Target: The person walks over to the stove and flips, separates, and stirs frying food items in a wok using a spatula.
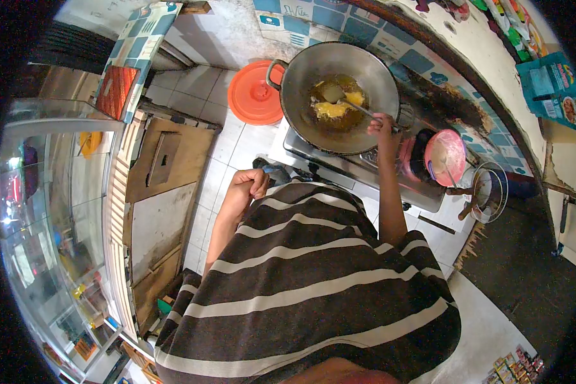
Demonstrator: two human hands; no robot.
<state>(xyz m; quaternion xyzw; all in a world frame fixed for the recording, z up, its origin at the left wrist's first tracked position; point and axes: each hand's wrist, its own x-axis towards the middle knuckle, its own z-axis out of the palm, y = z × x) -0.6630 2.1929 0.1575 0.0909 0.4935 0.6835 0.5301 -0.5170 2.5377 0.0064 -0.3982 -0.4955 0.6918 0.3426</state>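
Note:
My right hand [382, 125] is closed around the handle of a metal ladle [360, 109], whose round head lies in the oil of a large wok [379, 70]. Yellow pieces of battered food [331, 111] float in the oil beside the ladle's head. The wok sits on a metal gas stove [339, 161]. My left hand [249, 184] is curled into a fist near my waist, left of my striped shirt, and nothing sticks out of it. Its palm side is hidden.
Left of the wok is an orange lid [255, 93]. A pink bowl [446, 159] of pale batter with a spoon stands to its right, near a wire strainer [491, 192]. A glass display case [57, 224] and wooden cabinet [160, 160] flank the tiled floor.

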